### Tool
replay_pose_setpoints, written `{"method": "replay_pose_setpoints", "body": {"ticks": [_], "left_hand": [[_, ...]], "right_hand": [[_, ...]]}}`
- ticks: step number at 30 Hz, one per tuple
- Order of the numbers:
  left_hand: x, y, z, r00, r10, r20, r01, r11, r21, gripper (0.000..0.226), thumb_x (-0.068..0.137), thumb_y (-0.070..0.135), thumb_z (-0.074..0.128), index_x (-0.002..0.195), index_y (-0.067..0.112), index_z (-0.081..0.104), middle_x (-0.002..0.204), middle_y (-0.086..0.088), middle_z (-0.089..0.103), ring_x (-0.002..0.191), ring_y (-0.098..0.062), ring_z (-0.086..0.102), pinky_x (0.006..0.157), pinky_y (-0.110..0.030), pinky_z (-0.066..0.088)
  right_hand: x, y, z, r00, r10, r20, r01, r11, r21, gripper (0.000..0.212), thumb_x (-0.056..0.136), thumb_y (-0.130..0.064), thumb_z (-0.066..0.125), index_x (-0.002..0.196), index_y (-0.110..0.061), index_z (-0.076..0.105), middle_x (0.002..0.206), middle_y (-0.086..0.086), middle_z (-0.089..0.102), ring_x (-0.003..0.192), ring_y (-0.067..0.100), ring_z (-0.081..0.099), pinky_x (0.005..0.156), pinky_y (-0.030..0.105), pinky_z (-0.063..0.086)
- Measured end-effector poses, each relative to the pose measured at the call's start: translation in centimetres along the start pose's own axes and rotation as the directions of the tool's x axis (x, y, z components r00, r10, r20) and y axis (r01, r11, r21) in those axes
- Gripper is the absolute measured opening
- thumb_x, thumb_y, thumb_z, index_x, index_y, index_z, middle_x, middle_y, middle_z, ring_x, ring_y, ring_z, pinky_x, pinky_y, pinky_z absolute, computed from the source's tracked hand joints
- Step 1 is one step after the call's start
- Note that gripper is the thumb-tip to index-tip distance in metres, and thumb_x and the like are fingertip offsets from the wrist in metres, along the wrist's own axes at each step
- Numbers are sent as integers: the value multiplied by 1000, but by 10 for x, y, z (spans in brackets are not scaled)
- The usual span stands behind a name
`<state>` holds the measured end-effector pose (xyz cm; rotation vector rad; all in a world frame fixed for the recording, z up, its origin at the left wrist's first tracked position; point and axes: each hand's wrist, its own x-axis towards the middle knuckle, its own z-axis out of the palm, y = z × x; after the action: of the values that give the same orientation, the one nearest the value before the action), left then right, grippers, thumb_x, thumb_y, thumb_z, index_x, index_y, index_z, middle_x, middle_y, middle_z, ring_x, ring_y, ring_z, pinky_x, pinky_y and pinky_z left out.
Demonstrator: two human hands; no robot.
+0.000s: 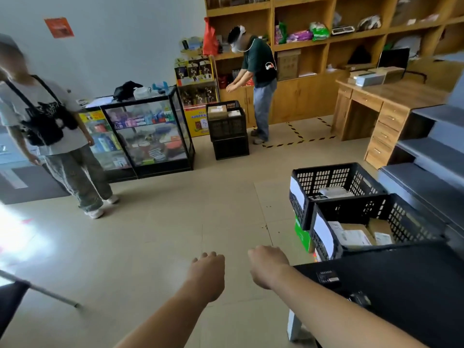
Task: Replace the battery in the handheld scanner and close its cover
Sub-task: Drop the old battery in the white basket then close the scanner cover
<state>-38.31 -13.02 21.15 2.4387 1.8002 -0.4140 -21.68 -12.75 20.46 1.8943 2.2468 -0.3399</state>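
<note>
My left hand (208, 268) and my right hand (268, 262) reach forward side by side over the floor. Their backs face me and the fingers curl down out of sight. Nothing shows in either hand. To the right of my right forearm is a black table (406, 280). On it lies a small flat black piece with a label (327, 276), possibly the battery. A second dark object (360, 298), possibly the scanner, lies closer to me at my forearm's edge and is blurred. Neither hand touches them.
Two black crates (351, 204) with parcels stand beyond the table, with grey stairs (426, 156) to the right. Ahead are a glass display case (148, 131), stacked crates (227, 129), wooden shelves and a desk (376, 101). One person stands at left (57, 136), another bends by the shelves (261, 79).
</note>
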Motion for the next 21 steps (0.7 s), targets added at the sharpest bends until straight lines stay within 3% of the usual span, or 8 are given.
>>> {"method": "replay_pose_setpoints", "body": {"ticks": [7, 13, 17, 19, 21], "left_hand": [[105, -3, -33, 998, 22, 51, -24, 999, 32, 24, 96, 12, 48, 119, 10, 54, 123, -10, 57, 115, -28, 52, 96, -38, 41], [201, 58, -41, 963, 244, 115, -257, 959, 117, 31, 96, 15, 48, 126, 11, 51, 129, -10, 54, 122, -29, 49, 102, -40, 40], [252, 138, -39, 860, 479, 179, -507, 843, 180, 31, 96, 15, 47, 127, 11, 51, 130, -12, 53, 124, -30, 48, 103, -43, 40], [266, 181, -34, 770, 600, 215, -636, 744, 202, 31, 97, 18, 45, 127, 11, 49, 131, -12, 52, 126, -31, 46, 103, -44, 39], [270, 219, -25, 665, 700, 262, -747, 633, 204, 30, 98, 20, 43, 127, 12, 48, 132, -10, 51, 126, -30, 47, 101, -43, 40]], "right_hand": [[91, 39, -28, 1000, -18, 5, 18, 999, 28, 28, 87, -6, 50, 113, -12, 57, 117, 13, 64, 109, 34, 60, 86, 36, 45], [106, 116, -22, 987, 161, -4, -159, 976, 147, 30, 87, -9, 52, 116, -10, 57, 117, 14, 62, 109, 35, 59, 87, 40, 45], [78, 181, 1, 907, 418, 46, -413, 866, 282, 24, 86, 0, 48, 106, -8, 59, 108, 13, 63, 100, 36, 60, 78, 42, 40], [52, 206, 19, 819, 565, 97, -564, 764, 314, 23, 87, 0, 48, 103, -11, 61, 104, 11, 64, 90, 33, 59, 83, 45, 42], [24, 220, 38, 706, 689, 164, -699, 639, 321, 27, 89, -6, 53, 115, -12, 60, 112, 10, 64, 98, 32, 59, 87, 44, 44]]}}
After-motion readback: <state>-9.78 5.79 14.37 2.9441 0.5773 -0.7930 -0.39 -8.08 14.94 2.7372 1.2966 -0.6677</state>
